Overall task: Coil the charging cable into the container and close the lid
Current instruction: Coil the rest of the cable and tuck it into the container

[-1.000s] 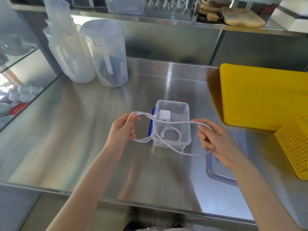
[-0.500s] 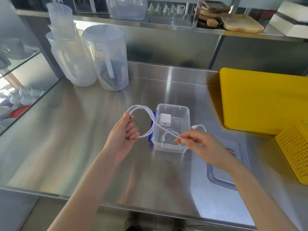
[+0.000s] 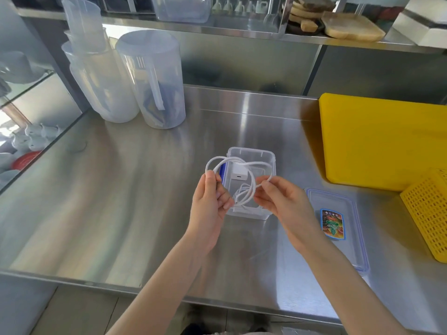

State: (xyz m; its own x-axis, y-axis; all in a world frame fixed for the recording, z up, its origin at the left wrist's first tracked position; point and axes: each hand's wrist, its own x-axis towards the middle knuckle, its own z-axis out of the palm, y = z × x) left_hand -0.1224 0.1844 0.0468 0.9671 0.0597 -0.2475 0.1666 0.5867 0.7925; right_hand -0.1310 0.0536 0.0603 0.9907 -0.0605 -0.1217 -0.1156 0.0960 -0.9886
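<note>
- The thin white charging cable (image 3: 251,183) hangs looped at frame centre above the clear rectangular plastic container (image 3: 271,157).
- The left hand (image 3: 210,201) grips the loops; the right hand (image 3: 281,199) pinches a strand.
- The clear blue-edged lid (image 3: 343,206) lies right of it on the steel counter (image 3: 116,201), short of the yellow board (image 3: 382,141).

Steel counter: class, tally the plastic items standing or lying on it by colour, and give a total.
Clear: 5 - three jugs, container, lid
Yellow: 2 - cutting board, basket
Total: 7
</note>
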